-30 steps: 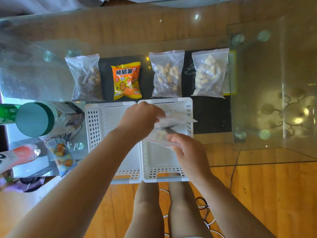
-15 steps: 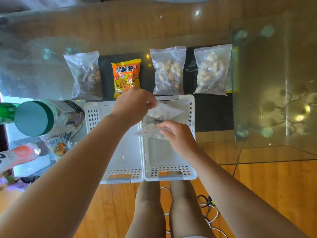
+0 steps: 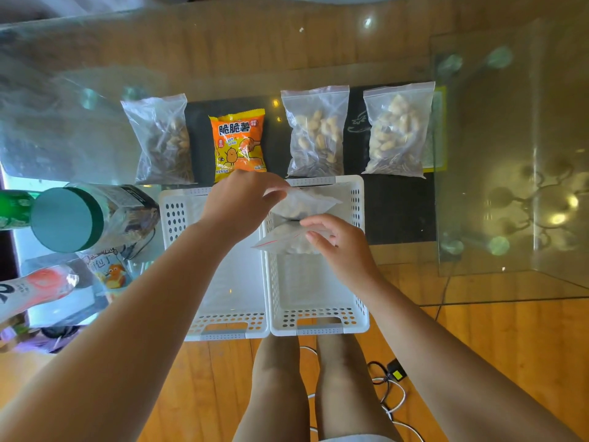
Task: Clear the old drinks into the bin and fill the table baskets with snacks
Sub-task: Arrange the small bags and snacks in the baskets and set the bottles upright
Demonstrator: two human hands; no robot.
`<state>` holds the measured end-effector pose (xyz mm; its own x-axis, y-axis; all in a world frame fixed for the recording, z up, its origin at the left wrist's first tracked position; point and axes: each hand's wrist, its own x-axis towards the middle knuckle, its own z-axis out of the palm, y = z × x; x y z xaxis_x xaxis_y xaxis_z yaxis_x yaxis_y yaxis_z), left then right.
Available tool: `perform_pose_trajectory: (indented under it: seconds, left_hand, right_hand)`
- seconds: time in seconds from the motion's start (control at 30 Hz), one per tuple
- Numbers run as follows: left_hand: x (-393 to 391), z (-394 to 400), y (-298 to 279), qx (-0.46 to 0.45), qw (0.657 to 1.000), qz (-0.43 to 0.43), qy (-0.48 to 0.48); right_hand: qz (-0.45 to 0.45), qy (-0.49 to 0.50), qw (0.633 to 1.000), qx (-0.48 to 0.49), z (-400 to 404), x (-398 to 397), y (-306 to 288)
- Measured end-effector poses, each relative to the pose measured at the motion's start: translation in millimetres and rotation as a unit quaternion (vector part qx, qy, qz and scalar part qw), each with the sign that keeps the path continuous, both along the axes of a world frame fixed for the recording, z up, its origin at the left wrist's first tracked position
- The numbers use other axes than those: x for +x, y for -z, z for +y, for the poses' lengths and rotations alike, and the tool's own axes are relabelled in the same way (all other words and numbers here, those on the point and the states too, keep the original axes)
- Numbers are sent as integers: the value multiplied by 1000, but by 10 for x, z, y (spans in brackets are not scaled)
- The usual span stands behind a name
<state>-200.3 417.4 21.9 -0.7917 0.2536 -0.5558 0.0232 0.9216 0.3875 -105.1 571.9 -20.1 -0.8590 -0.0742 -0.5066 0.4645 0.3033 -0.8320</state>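
Observation:
Two white perforated baskets stand side by side on the glass table, the left basket (image 3: 178,218) and the right basket (image 3: 318,317). Over the far end of the right basket my left hand (image 3: 242,199) pinches the upper part of a clear zip bag of pale nuts (image 3: 302,205). My right hand (image 3: 341,247) grips a lower part with a red zip strip (image 3: 280,242). I cannot tell whether this is one folded bag or two. Behind the baskets lie a bag of dark seeds (image 3: 162,141), an orange snack packet (image 3: 237,141) and two nut bags (image 3: 315,138) (image 3: 396,129).
At the left lie a jar with a green lid (image 3: 67,218), a green bottle (image 3: 12,208), a pink-labelled bottle (image 3: 35,285) and a small snack packet (image 3: 108,269). A lower glass table (image 3: 510,154) adjoins at the right. Cables (image 3: 389,387) lie on the wooden floor.
Both hands have carried the clear bag a little away from me, toward the far end of the right basket. The baskets and the packets on the table have not moved.

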Motion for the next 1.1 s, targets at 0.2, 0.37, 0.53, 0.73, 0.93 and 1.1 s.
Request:
perform_pose_trajectory:
  seconds: [0.2,0.37,0.53,0.73,0.93,1.1]
  left_hand:
    - [-197,29,-134,77,996,15,-52]
    - [-688,330,156,95,994,22,-39]
    - [-1148,655,636,9,999,35,31]
    - [-1367,794,906,-56,996,20,70]
    - [-1382,839,917,-67,995,45,63]
    - [-1237,786,735,-4,998,63,11]
  right_hand:
    - [40,34,998,40,525,-209,-170]
    - [83,53,979,180,1003,-936,135]
    - [116,-36,930,348,1199,-1617,579]
    - [106,-111,887,435,1326,-1896,812]
    - [94,-104,880,453,1416,-1864,785]
    - [60,-86,906,411,1484,-1719,559]
